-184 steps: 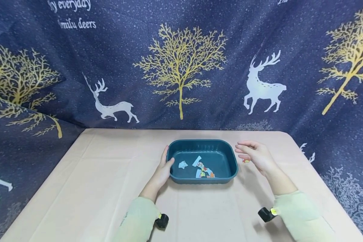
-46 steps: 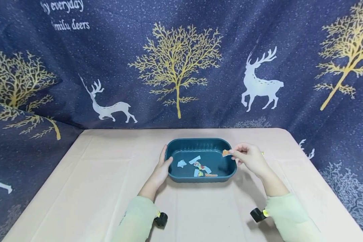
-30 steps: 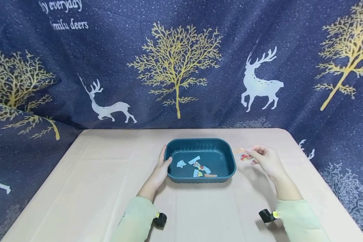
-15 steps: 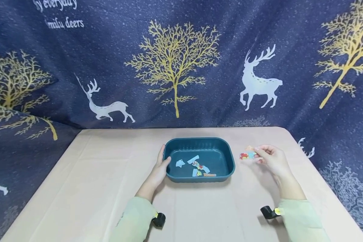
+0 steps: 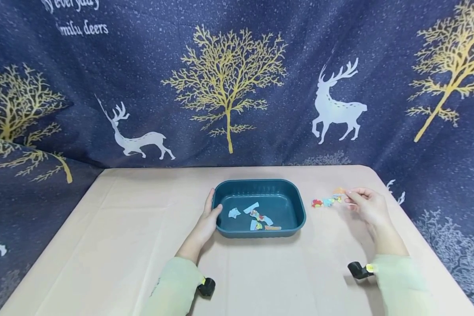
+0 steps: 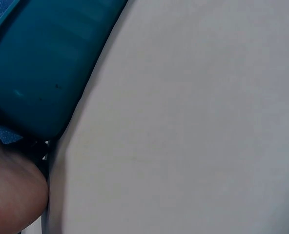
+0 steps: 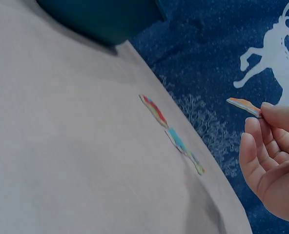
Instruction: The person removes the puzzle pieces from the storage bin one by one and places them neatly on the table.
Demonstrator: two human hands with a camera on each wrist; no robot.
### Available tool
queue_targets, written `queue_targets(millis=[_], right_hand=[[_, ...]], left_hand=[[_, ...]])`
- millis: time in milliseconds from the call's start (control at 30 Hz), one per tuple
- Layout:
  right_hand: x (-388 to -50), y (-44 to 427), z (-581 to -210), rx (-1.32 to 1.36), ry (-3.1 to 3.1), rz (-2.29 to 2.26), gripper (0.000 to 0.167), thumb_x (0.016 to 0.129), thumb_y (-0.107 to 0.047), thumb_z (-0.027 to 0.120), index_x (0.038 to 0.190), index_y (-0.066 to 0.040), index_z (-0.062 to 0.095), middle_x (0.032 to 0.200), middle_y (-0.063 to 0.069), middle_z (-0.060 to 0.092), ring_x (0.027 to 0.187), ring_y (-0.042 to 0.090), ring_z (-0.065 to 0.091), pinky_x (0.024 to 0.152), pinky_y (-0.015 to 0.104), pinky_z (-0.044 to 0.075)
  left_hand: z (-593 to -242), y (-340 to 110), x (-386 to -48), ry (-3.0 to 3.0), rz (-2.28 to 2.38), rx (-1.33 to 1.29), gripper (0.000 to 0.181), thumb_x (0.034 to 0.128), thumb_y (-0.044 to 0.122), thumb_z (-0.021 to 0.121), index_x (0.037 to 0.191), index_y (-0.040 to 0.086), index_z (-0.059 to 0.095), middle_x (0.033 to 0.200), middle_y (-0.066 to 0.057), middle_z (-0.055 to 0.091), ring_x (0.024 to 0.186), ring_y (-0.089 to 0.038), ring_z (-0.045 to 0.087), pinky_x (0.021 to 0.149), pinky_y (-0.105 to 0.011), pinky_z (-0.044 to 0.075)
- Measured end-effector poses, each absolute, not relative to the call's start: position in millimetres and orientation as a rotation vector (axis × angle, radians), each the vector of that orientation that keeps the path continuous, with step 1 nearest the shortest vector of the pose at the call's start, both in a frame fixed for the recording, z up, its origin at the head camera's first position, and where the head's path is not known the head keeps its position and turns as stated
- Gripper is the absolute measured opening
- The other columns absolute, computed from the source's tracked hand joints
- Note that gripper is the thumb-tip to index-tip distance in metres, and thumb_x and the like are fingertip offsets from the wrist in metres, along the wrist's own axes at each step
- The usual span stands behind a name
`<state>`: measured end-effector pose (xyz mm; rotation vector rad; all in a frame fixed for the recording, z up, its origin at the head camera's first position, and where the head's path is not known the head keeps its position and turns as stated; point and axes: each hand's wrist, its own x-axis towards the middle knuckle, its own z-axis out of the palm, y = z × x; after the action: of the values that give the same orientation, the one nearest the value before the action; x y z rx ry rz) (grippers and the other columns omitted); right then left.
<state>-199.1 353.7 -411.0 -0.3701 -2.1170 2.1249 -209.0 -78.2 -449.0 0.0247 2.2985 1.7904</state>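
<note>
In the head view, my left hand (image 5: 205, 221) holds the left end of a dark teal plastic box (image 5: 260, 233), thumb at the rim and fingers along the outer wall. Several small jigsaw puzzle pieces, among them a pale blue one (image 5: 234, 213) and an orange one (image 5: 273, 228), lie inside it. My right hand (image 5: 369, 206) pinches an orange jigsaw puzzle piece (image 7: 245, 105) between thumb and fingertips, raised above the table. Below and left of that hand, a red piece (image 5: 317, 203) and a light blue piece (image 5: 328, 202) lie in a short row with a yellowish piece (image 7: 199, 168).
A table with a pale beige cover (image 5: 114, 245) carries everything. Behind it hangs a dark blue cloth (image 5: 205, 145) printed with trees and deer. Black wrist cameras (image 5: 207, 287) sit at both sleeves.
My right hand has drawn the orange jigsaw puzzle piece out of the box and carried it rightward, past the row of pieces on the table. My left hand keeps its hold on the box.
</note>
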Motion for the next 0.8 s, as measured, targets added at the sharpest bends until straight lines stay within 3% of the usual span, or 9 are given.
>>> queue_targets(millis=[167, 367, 800], right_hand=[[-202.9, 366.8, -413.2, -0.362, -2.237, 2.024, 0.011, 0.092, -0.015, 0.061, 0.081, -0.019, 0.063, 0.074, -0.015, 0.066, 0.067, -0.001, 0.064, 0.063, 0.018, 0.056], [-202.4, 381.3, -414.9, -0.389, -2.406, 1.93, 0.013, 0.094, -0.023, 0.059, 0.081, -0.024, 0.061, 0.068, -0.016, 0.066, 0.058, 0.003, 0.065, 0.056, 0.024, 0.056], [-211.1, 399.3, -425.9, -0.4, -2.291, 2.071, 0.017, 0.093, -0.012, 0.059, 0.079, -0.021, 0.063, 0.066, -0.008, 0.069, 0.061, 0.001, 0.067, 0.059, 0.02, 0.056]], left_hand=[[-449.2, -77.9, -209.5, 2.298, 1.798, 0.038, 0.06, 0.1027, 0.031, 0.029, 0.152, 0.031, -0.005, 0.161, 0.001, -0.004, 0.148, -0.03, -0.006, 0.113, -0.064, 0.0], [-450.2, -78.1, -209.9, 2.3, 1.8, 0.044, 0.06, 0.1028, 0.031, 0.029, 0.153, 0.029, -0.005, 0.161, 0.0, -0.004, 0.148, -0.03, -0.006, 0.113, -0.064, 0.0], [-436.8, -78.4, -204.8, 2.29, 1.772, 0.055, 0.06, 0.1033, 0.027, 0.028, 0.153, 0.025, -0.006, 0.161, -0.005, -0.006, 0.147, -0.034, -0.007, 0.112, -0.065, 0.0]])
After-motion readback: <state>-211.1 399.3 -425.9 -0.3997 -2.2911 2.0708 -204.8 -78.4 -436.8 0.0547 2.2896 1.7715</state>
